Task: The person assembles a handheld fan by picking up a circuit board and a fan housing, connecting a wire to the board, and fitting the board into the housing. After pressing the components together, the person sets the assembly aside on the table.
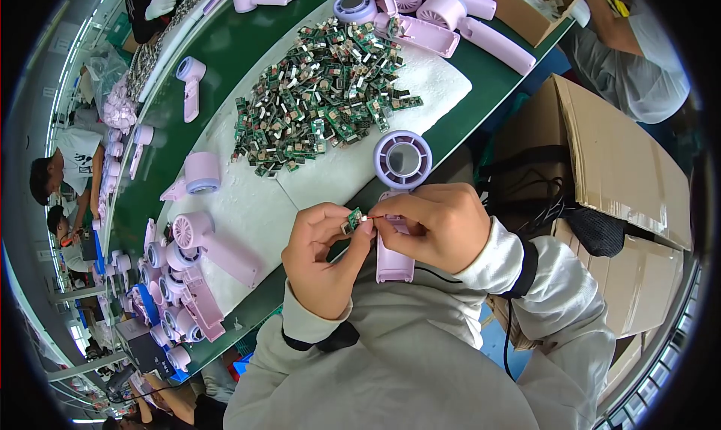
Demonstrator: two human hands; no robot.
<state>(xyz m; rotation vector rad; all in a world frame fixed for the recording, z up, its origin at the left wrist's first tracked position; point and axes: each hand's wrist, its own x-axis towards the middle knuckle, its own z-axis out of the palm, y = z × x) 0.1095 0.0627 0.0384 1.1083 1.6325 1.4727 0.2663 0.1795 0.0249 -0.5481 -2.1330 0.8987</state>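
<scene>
Between thumb and fingers, my left hand [323, 256] pinches a small green circuit board [354, 219] with a white connector on its edge. Close beside it, my right hand [444, 226] pinches thin red and dark wires [373, 217] at that connector; whether the plug is seated I cannot tell. Under my right hand lies a pink handheld fan housing, its round purple-rimmed head [403, 160] pointing away from me and its open handle [394, 259] toward me. My right fingers hide the middle of the housing.
A heap of circuit boards [319, 96] covers the white foam sheet [439, 84] on the green table [169, 141]. Pink fan housings lie at left [218, 246] and far right [443, 13]. Cardboard boxes [623, 167] stand at my right. Co-workers sit across and around the table.
</scene>
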